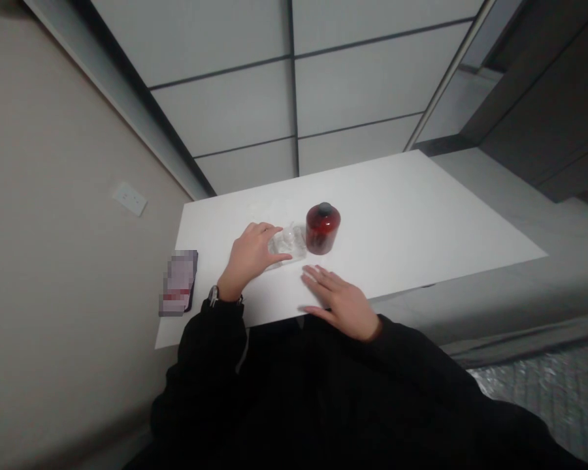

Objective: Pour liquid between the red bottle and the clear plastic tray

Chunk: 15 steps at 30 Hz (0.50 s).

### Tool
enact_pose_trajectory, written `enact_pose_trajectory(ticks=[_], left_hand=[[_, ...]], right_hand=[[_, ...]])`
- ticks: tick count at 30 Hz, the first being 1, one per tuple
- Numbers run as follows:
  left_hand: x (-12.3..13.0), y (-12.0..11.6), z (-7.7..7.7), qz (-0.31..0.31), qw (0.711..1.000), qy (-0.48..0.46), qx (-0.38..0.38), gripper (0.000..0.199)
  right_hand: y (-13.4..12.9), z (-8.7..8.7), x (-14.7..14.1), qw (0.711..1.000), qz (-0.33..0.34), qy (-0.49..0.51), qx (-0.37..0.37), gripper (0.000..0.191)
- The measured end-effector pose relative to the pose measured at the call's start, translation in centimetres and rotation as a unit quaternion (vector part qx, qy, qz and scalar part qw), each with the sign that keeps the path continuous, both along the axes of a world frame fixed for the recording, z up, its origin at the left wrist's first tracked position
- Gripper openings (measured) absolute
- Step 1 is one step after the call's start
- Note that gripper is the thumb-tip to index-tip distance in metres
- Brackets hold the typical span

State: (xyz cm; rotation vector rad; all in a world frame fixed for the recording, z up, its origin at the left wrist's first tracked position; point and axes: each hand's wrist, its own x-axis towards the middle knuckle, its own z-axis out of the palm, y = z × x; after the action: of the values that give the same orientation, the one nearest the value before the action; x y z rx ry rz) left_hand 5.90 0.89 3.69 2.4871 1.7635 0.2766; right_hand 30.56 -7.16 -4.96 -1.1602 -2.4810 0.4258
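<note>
status: left hand (257, 254) has the clear container (294, 243), thumb on the near side, fingers on the far side, pinching it. container is mid-table (411, 215), just left of the red bottle (322, 230); can't tell if they touch. no lift visible. red bottle upright, dark top (325, 209) on, no hand on it. right hand (343, 303) holds nothing, fingers slightly spread, thumb apart. how much is left: can't tell from this view.
</note>
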Motion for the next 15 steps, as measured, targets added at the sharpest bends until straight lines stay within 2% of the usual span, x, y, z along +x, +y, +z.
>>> enact_pose_trajectory(ticks=[3,5,6,8,11,13,15], left_hand=[[-0.1,0.1,-0.1,-0.004,1.0,-0.004,-0.005,0.061],[-0.1,0.1,-0.2,-0.006,1.0,-0.007,-0.001,0.06],[-0.1,0.1,-0.2,-0.006,1.0,-0.008,0.001,0.06],[-0.2,0.1,-0.2,-0.003,1.0,-0.007,0.003,0.059],[-0.1,0.0,0.1,0.003,1.0,-0.01,-0.003,0.058],[0.0,-0.1,0.2,0.004,1.0,-0.013,-0.007,0.057],[0.1,-0.1,0.3,0.004,1.0,-0.013,-0.01,0.057]], right_hand=[[0.7,-1.0,7.6,0.984,-0.174,-0.029,0.012,0.064],[1.0,-1.4,12.7,0.948,-0.315,-0.048,0.016,0.066],[1.0,-1.6,14.9,0.929,-0.364,-0.056,0.013,0.068],[0.7,-1.9,17.7,0.917,-0.394,-0.065,0.005,0.07],[-0.1,-2.5,17.8,0.92,-0.386,-0.057,0.034,0.074],[-0.2,-2.8,15.6,0.926,-0.37,-0.043,0.056,0.076],[-0.1,-2.8,12.3,0.939,-0.337,-0.029,0.059,0.077]])
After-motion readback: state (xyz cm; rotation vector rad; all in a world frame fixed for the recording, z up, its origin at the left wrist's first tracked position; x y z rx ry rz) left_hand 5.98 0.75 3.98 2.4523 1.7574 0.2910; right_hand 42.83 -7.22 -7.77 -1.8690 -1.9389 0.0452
